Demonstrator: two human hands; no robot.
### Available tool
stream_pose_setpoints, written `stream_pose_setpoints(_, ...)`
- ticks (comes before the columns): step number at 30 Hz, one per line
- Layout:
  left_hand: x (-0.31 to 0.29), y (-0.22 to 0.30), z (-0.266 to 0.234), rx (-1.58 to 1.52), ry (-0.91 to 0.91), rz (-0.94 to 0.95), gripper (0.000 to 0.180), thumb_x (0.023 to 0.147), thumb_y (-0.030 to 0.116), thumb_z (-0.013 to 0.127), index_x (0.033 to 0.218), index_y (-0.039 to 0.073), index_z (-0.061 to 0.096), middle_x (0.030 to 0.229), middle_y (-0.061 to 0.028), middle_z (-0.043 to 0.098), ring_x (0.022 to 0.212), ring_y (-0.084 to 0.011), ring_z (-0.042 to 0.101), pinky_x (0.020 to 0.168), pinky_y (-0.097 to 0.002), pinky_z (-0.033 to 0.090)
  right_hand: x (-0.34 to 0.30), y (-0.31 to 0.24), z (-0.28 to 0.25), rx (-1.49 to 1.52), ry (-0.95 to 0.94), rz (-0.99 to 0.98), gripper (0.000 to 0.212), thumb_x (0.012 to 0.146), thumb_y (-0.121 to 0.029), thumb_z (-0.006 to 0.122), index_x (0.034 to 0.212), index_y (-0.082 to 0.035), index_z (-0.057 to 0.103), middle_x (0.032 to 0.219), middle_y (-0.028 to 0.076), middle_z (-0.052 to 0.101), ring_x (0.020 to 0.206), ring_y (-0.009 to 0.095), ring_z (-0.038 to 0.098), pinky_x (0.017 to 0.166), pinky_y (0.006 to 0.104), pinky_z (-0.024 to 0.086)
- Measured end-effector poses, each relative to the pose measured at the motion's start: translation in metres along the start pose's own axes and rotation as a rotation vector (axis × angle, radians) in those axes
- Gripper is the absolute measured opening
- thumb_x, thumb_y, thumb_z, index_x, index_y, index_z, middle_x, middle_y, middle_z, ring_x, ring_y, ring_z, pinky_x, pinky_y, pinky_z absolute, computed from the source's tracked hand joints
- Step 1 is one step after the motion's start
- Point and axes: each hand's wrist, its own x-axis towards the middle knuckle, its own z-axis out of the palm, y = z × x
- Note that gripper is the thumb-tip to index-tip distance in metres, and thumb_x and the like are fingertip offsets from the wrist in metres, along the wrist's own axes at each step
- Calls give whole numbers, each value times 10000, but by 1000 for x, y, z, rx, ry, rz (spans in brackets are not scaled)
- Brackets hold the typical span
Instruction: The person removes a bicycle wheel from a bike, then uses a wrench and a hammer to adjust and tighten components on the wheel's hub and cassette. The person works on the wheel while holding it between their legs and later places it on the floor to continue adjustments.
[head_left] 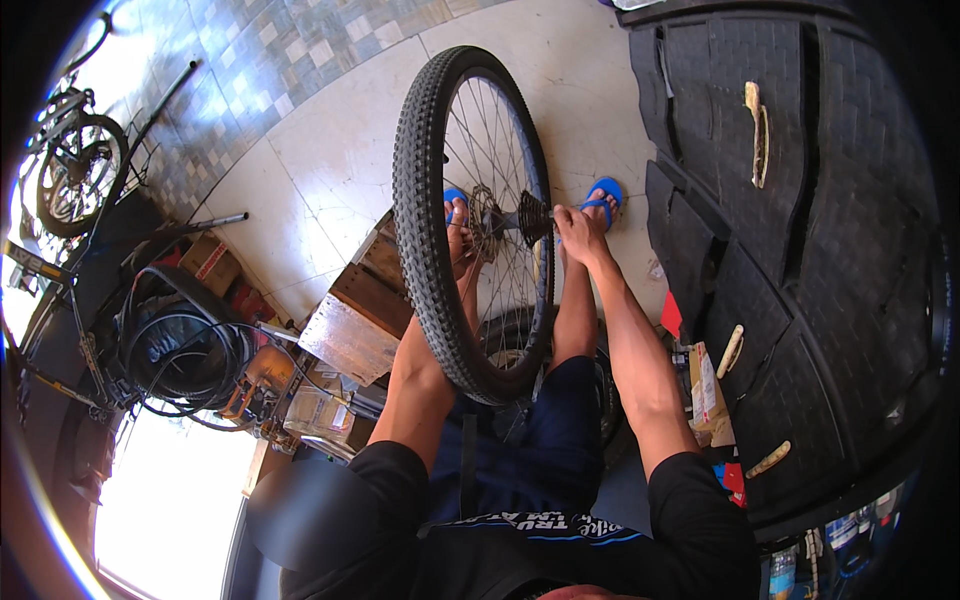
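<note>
A bicycle wheel (420, 200) with a knobby black tyre stands upright in front of me, between my legs. My right hand (580, 235) is closed, its fingers pinching the axle end beside the black cassette (533, 219). On the opposite side of the hub, next to the brake disc (486, 222), my left hand (461, 240) shows through the spokes. It appears closed on the axle's left end; the tyre and spokes partly hide its fingers. Both forearms reach forward, one on each side of the wheel.
Wooden boxes (350, 335) stand left of the wheel. Coiled black tyres and tubes (185, 345) lie farther left, near a bicycle (80, 170). A large black mat-like surface (800, 250) fills the right side. My feet wear blue flip-flops (606, 187). Another tyre (510, 330) lies beneath the wheel.
</note>
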Motion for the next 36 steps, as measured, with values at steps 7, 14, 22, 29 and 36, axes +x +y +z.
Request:
stream_pose_setpoints(7, 2, -3, -1, -4, 6, 9, 877, 956, 661, 585, 1506, -9, 454, 1423, -244, 547, 1298, -371, 538, 1168, -431, 356, 1, -1, -6, 13, -105, 2, 640, 1066, -503, 357, 1156, 35, 693, 1125, 306, 702, 1113, 497, 643, 973, 511, 501)
stream_pose_setpoints(14, 2, -5, 0, -3, 15, 19, 873, 958, 658, 585, 1501, -13, 459, 1419, -246, 553, 1297, -370, 543, 1172, -432, 352, 2, 2, -3, 32, -127, 26, 643, 1064, -503, 361, 1156, 37, 697, 1139, 309, 698, 1130, 490, 641, 987, 511, 495)
stream_pose_setpoints(22, 2, -4, 1, 9, 25, 39, 869, 960, 655, 585, 1495, -18, 465, 1414, -249, 560, 1295, -369, 549, 1177, -433, 348, 7, 14, 11, 22, -36, -16, 589, 1074, -484, 387, 1004, 7, 704, 815, 162, 731, 830, 361, 700, 883, 453, 505)
stream_pose_setpoints(29, 4, -3, 5, 22, 36, 65, 865, 962, 652, 585, 1490, -23, 470, 1411, -251, 566, 1293, -368, 555, 1181, -434, 344, 4, 4, 5, 28, -60, 41, 618, 1059, -516, 384, 1029, -4, 729, 895, 204, 746, 979, 379, 694, 964, 468, 481)
stream_pose_setpoints(36, 20, -12, 22, 194, 86, 183, 861, 964, 649, 585, 1485, -27, 475, 1407, -253, 572, 1291, -367, 560, 1186, -434, 339, -41, -96, -60, -78, 287, -180, 431, 992, -343, 646, 1321, -68, 601, 1234, 189, 619, 1121, 349, 610, 958, 505, 476)
